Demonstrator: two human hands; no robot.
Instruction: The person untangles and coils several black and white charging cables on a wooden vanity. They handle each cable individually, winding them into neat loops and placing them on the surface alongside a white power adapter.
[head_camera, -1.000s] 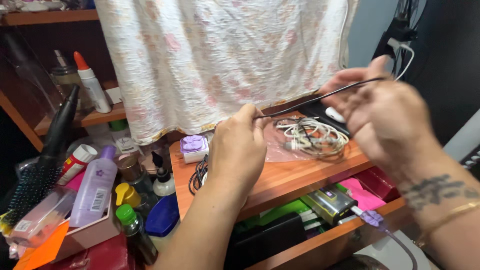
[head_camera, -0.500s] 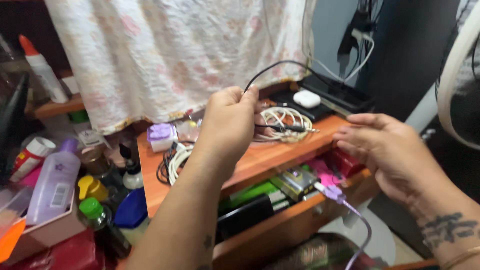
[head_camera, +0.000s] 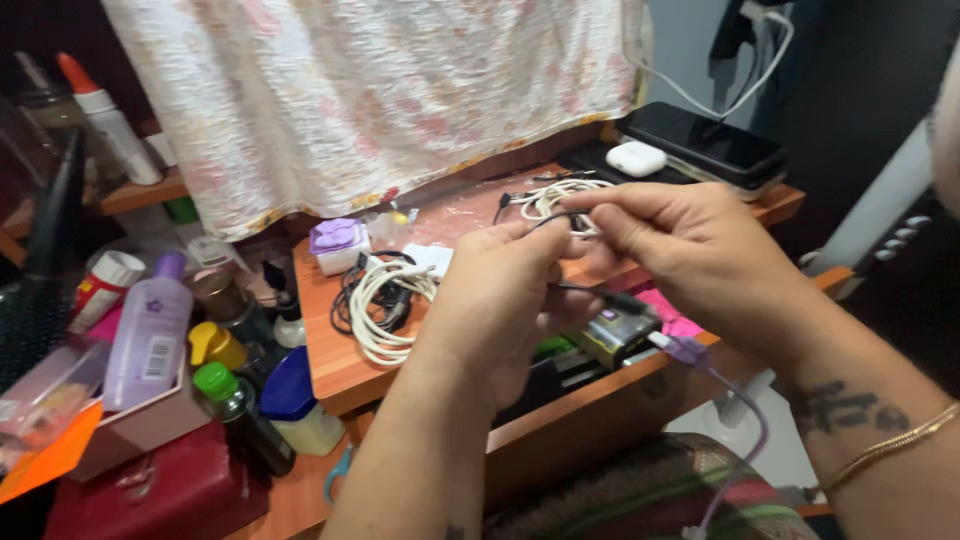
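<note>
Several bottles crowded the left side: a lilac bottle leaned in a pink tray, with a green-capped bottle and a blue-lidded jar at its four o'clock. A glue bottle with an orange tip stood at eleven o'clock on a back ledge, partly hidden in shadow. At twelve o'clock a floral cloth hung down over the back of the wooden shelf. On that orange-brown shelf lay a coil of white and black cords and a small purple box.

At the middle of the view the left hand was closed, thumb and forefinger pinching a thin black cable. The cable sat between both hands, above the shelf's front edge. At two o'clock from the left hand, the right hand pinched the same cable with its fingertips, the other fingers loosely curled. How the cable ran past the fingers was hard to make out.

Behind the hands a tangle of white cord rested on the shelf. At one o'clock a white earbud case and a dark phone lay on the shelf corner. Below, a lower shelf held a small grey device with a purple plug; its lilac cord ran off the bottom edge.
</note>
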